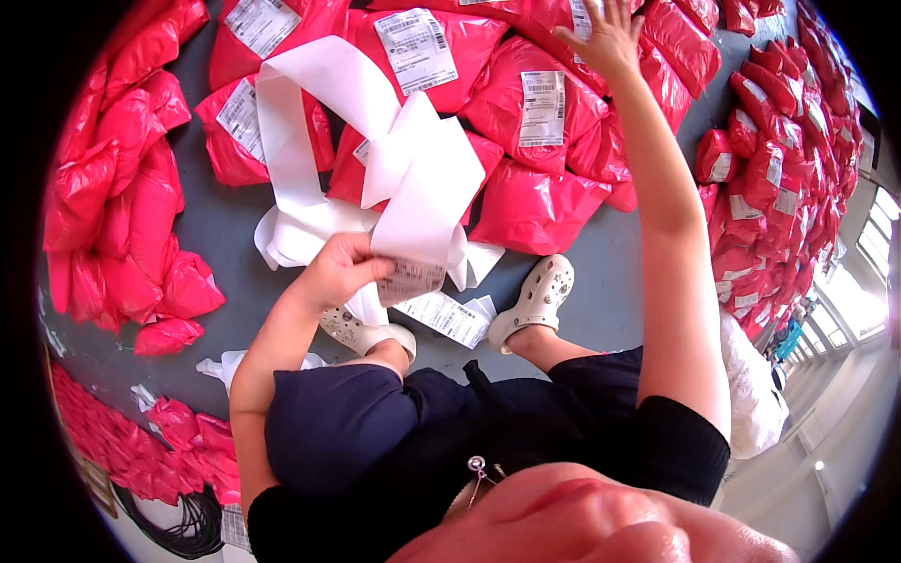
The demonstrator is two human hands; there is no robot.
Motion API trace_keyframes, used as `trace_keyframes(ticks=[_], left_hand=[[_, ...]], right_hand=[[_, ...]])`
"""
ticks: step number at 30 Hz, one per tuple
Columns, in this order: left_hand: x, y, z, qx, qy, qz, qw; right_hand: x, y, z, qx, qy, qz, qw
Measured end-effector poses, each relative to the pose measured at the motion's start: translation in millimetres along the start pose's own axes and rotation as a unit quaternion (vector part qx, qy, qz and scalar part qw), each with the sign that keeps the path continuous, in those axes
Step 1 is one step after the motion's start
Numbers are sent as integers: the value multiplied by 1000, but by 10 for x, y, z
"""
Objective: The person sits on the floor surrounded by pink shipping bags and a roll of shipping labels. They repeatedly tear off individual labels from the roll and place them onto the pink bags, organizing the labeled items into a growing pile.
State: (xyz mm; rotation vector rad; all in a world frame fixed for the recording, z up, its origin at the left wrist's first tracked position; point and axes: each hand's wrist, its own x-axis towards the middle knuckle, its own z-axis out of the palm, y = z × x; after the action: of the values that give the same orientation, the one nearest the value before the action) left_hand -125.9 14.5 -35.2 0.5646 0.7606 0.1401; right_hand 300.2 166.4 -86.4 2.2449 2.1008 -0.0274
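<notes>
My left hand (pixel 345 271) pinches a long strip of label paper (pixel 429 204) near its printed end, thumb on top. The white strip loops forward over several parcels and down to the floor around my left foot. Far ahead at the top, my right hand (pixel 605 42) is stretched out with fingers spread, over a red plastic mailer bag that bears a white label (pixel 583 24). Whether its fingers press on that label cannot be told. Nearer lie a labelled red parcel (pixel 493 91) and a red parcel (pixel 538 207) with no label in sight.
Red parcels (pixel 134 204) are heaped on the left, and a larger pile (pixel 767 169) rises on the right. Between my clogs (pixel 535 295) lie printed label sheets (pixel 447 320) on the grey floor (pixel 232 295). A white sack (pixel 750 394) is at right, a coiled black cable (pixel 176 524) lower left.
</notes>
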Motion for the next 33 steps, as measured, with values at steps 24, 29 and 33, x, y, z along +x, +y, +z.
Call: trace_keyframes(ticks=[24,29,33], left_hand=[[333,497,228,-113,39,284,951],[287,209,390,72,119,224,965],[228,217,337,153,183,235,942]], right_hand=[[-1497,-1822,-723,813,-46,151,561],[-1431,-1841,-792,735,9,158,660],[-1413,-1748,-985,381,180,-126,898]])
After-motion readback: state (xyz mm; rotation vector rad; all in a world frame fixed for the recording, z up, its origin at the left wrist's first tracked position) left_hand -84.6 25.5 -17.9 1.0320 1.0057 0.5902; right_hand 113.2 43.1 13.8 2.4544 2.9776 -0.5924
